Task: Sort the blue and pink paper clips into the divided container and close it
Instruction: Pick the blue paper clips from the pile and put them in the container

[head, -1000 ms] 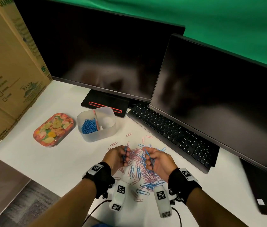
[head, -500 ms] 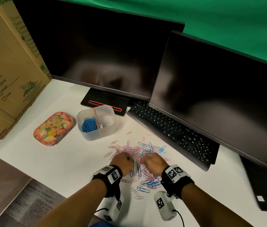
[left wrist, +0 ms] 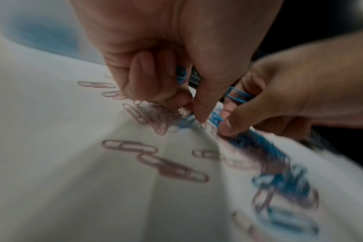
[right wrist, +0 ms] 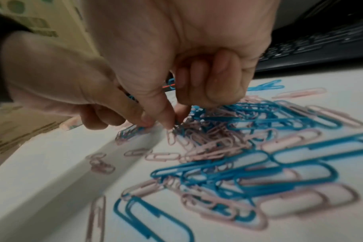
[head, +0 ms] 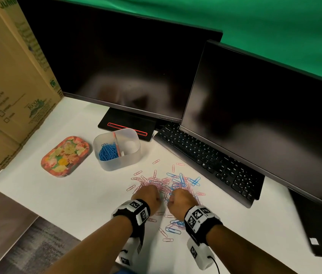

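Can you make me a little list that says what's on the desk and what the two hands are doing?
left hand: curled, holds blue clips, picking at the pile
right hand: curled, holds blue clips too, picking at the pile
pile: pink and blue clips mixed on the desk
container: open, blue clips in its left half, right half looks empty
lid: flowery, lying left of the container
behind: keyboard, two dark screens

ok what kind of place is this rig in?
Probably an office desk set up for recording: two dark monitors, a black keyboard, a green backdrop behind, and a cardboard box alongside.
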`<state>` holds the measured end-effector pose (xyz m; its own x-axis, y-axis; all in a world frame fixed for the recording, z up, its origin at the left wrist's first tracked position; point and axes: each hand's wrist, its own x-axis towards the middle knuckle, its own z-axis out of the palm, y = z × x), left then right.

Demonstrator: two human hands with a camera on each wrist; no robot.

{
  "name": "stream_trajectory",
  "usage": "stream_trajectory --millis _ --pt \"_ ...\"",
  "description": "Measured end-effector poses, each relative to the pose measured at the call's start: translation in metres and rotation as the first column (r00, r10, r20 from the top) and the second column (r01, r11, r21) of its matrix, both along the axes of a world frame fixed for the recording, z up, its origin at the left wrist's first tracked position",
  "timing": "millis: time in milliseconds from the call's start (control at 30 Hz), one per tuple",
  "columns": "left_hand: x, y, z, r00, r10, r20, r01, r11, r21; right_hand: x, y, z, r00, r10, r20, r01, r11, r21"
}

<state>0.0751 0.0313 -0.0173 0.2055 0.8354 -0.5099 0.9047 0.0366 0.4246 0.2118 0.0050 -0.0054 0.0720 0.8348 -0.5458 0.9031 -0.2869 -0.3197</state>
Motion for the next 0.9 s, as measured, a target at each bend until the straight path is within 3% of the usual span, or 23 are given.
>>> stream_trajectory --millis 67,133,200,267,333,567,633,733,800,900 --pt "-0.007 0.002 0.0 0.986 0.103 0.135 -0.105 0.994 0.008 0.007 0.002 -0.003 0.992 -0.044 -0.122 0.048 0.998 0.029" --pt "-0.014 0.007 0.002 0.909 0.241 0.339 -0.229 0.97 -0.074 0.012 0.006 -0.001 0.956 -0.09 -0.28 0.102 0.994 0.028" --pt "-0.02 0.01 0.007 0.742 0.424 0.519 -0.344 0.905 -0.249 0.013 0.013 0.008 0.889 -0.138 -0.437 0.149 0.989 -0.009" --pt "-0.023 0.013 0.014 0.507 0.612 0.607 -0.398 0.791 -0.465 0.01 0.023 0.018 0.837 -0.16 -0.522 0.162 0.986 -0.042" --pt "-0.023 0.015 0.02 0.286 0.73 0.621 -0.38 0.682 -0.625 0.003 0.035 0.029 0.837 -0.139 -0.528 0.152 0.988 -0.02" --pt "-0.014 0.013 0.04 -0.165 0.869 0.466 -0.14 0.447 -0.883 -0.033 0.062 0.063 0.852 -0.095 -0.514 0.097 0.995 -0.024" --pt "-0.012 0.014 0.042 -0.239 0.876 0.418 -0.148 0.392 -0.908 -0.036 0.066 0.065 0.869 -0.074 -0.49 0.093 0.996 0.014" --pt "-0.014 0.019 0.046 -0.313 0.869 0.384 -0.108 0.369 -0.923 -0.041 0.068 0.071 0.864 -0.052 -0.5 0.088 0.995 0.05" --pt "-0.017 0.024 0.047 -0.311 0.863 0.399 -0.133 0.377 -0.917 -0.042 0.07 0.077 0.828 -0.061 -0.557 0.116 0.991 0.064" --pt "-0.028 0.032 0.053 -0.286 0.851 0.44 -0.193 0.399 -0.897 -0.033 0.073 0.084 0.732 -0.151 -0.665 0.276 0.957 0.086"
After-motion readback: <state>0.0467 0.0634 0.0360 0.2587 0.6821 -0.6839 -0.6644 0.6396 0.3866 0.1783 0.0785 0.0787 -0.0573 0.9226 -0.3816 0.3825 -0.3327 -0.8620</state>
